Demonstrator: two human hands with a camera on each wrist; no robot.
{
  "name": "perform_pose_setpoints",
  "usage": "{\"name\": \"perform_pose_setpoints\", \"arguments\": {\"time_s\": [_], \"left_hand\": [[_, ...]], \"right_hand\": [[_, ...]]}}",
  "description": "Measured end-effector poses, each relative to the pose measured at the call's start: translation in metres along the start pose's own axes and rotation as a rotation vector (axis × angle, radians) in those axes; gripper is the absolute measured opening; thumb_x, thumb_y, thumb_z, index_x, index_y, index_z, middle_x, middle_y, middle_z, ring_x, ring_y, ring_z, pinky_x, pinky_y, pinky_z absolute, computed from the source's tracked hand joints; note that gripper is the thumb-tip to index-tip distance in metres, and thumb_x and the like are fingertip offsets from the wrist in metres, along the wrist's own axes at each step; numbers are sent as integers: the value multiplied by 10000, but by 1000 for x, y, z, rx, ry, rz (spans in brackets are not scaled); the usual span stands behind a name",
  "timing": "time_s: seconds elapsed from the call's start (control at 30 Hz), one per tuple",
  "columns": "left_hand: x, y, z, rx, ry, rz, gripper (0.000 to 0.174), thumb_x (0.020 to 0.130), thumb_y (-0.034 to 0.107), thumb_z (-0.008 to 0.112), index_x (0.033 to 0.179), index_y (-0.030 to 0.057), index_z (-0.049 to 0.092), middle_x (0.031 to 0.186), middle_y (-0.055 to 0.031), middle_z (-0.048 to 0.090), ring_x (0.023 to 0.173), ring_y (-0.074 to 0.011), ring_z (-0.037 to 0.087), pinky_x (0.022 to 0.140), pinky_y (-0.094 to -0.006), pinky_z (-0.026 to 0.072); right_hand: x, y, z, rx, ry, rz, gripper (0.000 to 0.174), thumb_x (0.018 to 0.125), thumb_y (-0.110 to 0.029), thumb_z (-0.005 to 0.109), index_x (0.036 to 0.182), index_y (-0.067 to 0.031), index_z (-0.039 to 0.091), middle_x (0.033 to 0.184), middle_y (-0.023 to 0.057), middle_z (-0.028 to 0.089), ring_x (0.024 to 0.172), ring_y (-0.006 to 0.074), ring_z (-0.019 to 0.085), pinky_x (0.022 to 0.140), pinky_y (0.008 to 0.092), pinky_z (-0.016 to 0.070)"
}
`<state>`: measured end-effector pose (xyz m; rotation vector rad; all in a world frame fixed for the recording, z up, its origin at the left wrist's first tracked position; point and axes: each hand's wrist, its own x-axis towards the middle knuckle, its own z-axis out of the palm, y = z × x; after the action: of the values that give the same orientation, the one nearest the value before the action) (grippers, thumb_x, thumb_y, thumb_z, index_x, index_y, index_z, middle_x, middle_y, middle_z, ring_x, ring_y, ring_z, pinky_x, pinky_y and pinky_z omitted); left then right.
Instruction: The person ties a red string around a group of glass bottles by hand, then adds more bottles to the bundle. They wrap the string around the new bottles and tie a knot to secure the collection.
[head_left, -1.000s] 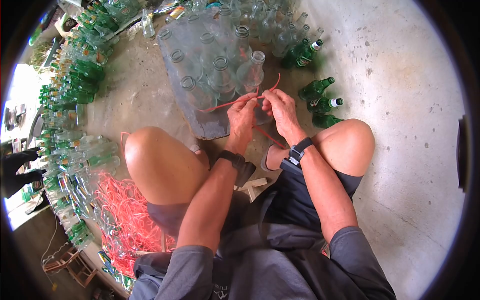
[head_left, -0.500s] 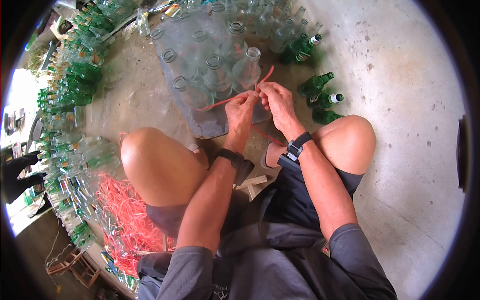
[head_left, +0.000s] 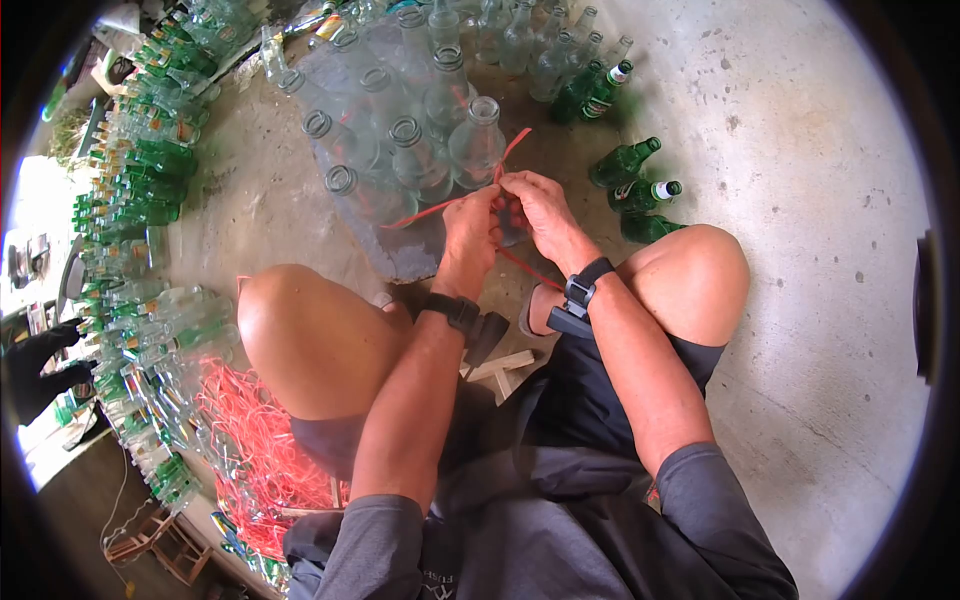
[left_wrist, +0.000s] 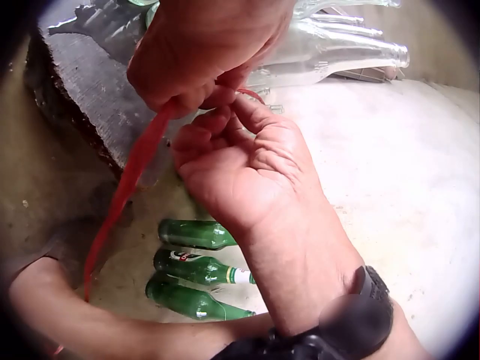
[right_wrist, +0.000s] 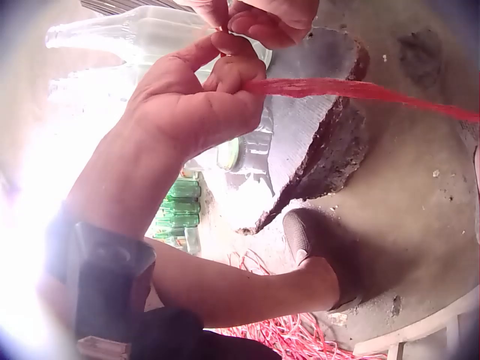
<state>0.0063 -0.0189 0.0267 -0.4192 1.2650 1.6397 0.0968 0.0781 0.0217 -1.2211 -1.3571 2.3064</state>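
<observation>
A cluster of clear glass bottles [head_left: 478, 142] stands on a grey slab [head_left: 408, 264], with flat red plastic twine [head_left: 430, 212] running along its near side. At the near right bottle, my left hand [head_left: 468, 232] and right hand [head_left: 541, 212] meet fingertip to fingertip, both pinching the twine where it crosses. A short free end sticks up past the right fingers. From the curled fingers of the left hand [right_wrist: 199, 97], a longer length of twine [right_wrist: 337, 88] trails toward the foot. The crossing itself is mostly hidden by the fingers.
Several green bottles [head_left: 640, 195] stand on the concrete floor to the right. Rows of bottles [head_left: 155, 170] line the left side. A tangled heap of red twine [head_left: 250, 450] lies beside the left knee, and a wooden piece [head_left: 500, 366] is between the legs.
The bottles and slab have shifted left in the head view. Both hands have drawn closer together around the crossing, and less of the twine's free end shows above the right fingers.
</observation>
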Motion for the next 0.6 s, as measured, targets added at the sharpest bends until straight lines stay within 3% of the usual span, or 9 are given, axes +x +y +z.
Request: {"name": "perform_pose_setpoints", "arguments": {"time_s": [0.17,0.27,0.6], "left_hand": [[6,1,5,-19,57,-55,149,922,141,710,835,61,619,716,-4,565,469,-76,387,416,-279,240],[7,1,7,-39,59,-62,148,921,144,716,836,70,620,708,-1,561,464,-77,381,415,-281,239],[13,-2,6,-68,30,-110,138,917,179,748,850,101,655,690,28,543,459,-70,363,421,-274,224]], "right_hand": [[0,0,-1,9,16,-13,125,989,-236,688,998,-114,709,867,-45,637,759,63,547,653,245,438],[2,0,0,7,90,-36,149,929,-245,706,928,-97,715,835,-12,644,716,97,563,599,271,429],[-3,-6,-1,-49,48,-59,222,967,-259,646,1039,-77,751,904,-6,665,839,107,580,712,287,454]]}}
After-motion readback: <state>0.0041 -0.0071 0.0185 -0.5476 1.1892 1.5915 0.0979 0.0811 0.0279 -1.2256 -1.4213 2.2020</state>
